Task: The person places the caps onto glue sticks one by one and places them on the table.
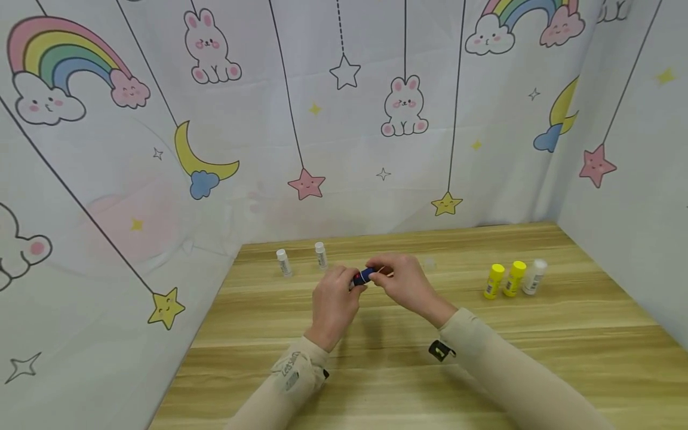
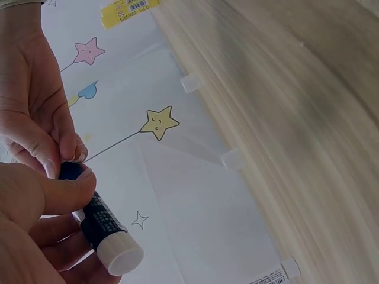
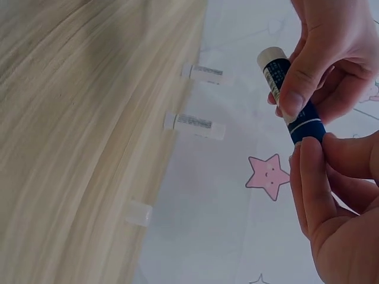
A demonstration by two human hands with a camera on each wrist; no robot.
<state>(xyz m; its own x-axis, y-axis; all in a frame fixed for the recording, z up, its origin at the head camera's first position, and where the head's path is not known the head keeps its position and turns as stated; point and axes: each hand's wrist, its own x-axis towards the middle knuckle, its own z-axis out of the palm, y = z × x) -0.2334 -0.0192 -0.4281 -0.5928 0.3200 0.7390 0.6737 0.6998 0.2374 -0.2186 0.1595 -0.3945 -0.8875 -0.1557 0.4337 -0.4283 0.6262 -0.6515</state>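
Observation:
A navy-blue glue stick (image 1: 364, 276) with a white base is held up over the table between both hands. My left hand (image 1: 334, 298) grips its body, thumb along the label, and the white base (image 2: 120, 253) points out past the fingers in the left wrist view. At the other end, my right hand (image 1: 404, 282) pinches the dark blue cap (image 3: 308, 129) between thumb and fingertips. The cap sits against the body, with a thin white line showing beside it in the right wrist view.
Two white glue sticks, one (image 1: 283, 263) left of the other (image 1: 321, 255), stand at the back left. On the right stand two yellow glue sticks (image 1: 494, 282) and a white one (image 1: 534, 277). A small translucent piece (image 1: 429, 263) lies behind the right hand. Printed curtains (image 1: 344, 137) border the wooden table (image 1: 387, 388).

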